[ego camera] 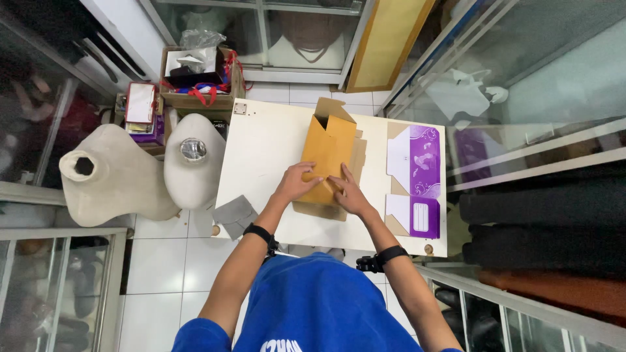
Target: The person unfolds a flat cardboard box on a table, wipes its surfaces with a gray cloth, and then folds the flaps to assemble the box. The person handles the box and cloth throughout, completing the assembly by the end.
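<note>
A: Status on the fold?

B: Both hands flat on the brown cardboard box blank (328, 160), mid-tabletop (261, 150). Left hand (297, 182) presses the near left part, fingers spread and extended, nothing gripped. Right hand (347, 192) sits just beside it, fingers extended on the same panel, pressing, not pinching.

A: How to do it clean?

B: My read: keep the palms pinning the panel, run fingertips along the score line, and fold against the tabletop so the crease stays straight. Don't let the blank skate; the white laminate looks slick.

A: Materials?

B: Blank is matte kraft board, stiff, with a notched flap at its far end. Right of the blank: a flat purple-and-white printed carton (417, 182), glossier. Left of it, off the tabletop edge: grey folded sheet (235, 215), then two fabric-covered mannequin busts (117, 176).
</note>
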